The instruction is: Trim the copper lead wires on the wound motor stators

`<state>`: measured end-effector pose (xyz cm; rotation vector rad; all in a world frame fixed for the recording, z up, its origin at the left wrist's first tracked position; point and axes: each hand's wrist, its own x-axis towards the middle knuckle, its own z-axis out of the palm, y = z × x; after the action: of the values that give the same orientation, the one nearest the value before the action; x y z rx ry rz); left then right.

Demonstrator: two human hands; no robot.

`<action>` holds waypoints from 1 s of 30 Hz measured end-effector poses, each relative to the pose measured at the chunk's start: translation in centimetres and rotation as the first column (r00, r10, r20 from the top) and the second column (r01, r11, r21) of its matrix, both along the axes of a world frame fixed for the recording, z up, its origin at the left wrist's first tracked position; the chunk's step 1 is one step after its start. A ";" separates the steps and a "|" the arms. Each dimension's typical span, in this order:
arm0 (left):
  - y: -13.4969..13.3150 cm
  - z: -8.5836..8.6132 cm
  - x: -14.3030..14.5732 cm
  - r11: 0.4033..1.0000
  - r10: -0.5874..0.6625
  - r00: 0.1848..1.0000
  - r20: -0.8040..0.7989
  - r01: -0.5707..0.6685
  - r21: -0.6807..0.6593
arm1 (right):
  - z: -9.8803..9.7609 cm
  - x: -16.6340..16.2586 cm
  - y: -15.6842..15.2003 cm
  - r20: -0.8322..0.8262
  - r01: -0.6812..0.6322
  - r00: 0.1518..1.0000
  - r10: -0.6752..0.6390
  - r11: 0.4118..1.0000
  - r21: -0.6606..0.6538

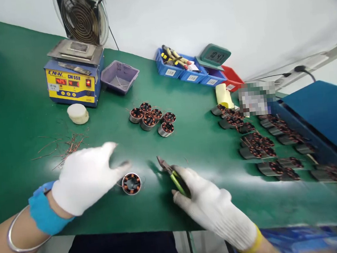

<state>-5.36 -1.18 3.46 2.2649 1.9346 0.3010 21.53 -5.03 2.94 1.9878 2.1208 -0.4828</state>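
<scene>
The left hand (83, 179), in a white glove over a blue cuff, hovers low over the green table (194, 151) with its fingers (111, 147) spread wide and holding nothing. Just beside its thumb, 1 stator (131, 183) wound with copper wire stands alone on the table near the front edge; motion blur hides whether the thumb touches it. The right hand (211, 207), also gloved in white, has its fingers closed around the green handles of a pair of cutters (172, 175), whose dark tip points up and left, near the stator but apart from it. Farther back sits a cluster of like stators (151, 119), and many more lie in rows (258, 142) on the right side of the table. Loose copper wire scraps (64, 147) are scattered to the left, behind the left hand. At the back stand a yellow and blue heating unit (71, 81) with red digits, a small fan (81, 16) above it, a purple tray (119, 76), blue bins (187, 71) holding tools, and a green clock (214, 55).
</scene>
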 end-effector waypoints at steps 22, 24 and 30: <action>-1.3 -2.7 2.0 0.934 -0.357 0.923 0.143 0.356 0.037 | -1.5 -2.3 3.7 -0.399 -0.039 0.906 0.140 0.967 0.252; -1.1 -2.5 1.8 0.935 -0.354 0.925 0.136 0.355 0.013 | -1.2 -1.7 3.2 -0.262 -0.083 0.939 0.224 0.884 0.460; -1.1 -2.3 1.7 0.941 -0.337 0.931 0.139 0.338 0.016 | -1.8 -5.6 1.6 -0.041 -0.500 0.774 0.632 0.650 0.572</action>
<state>-3.67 -2.31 1.16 2.4429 1.4433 0.3931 15.89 -3.47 1.10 1.3289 3.1363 0.0052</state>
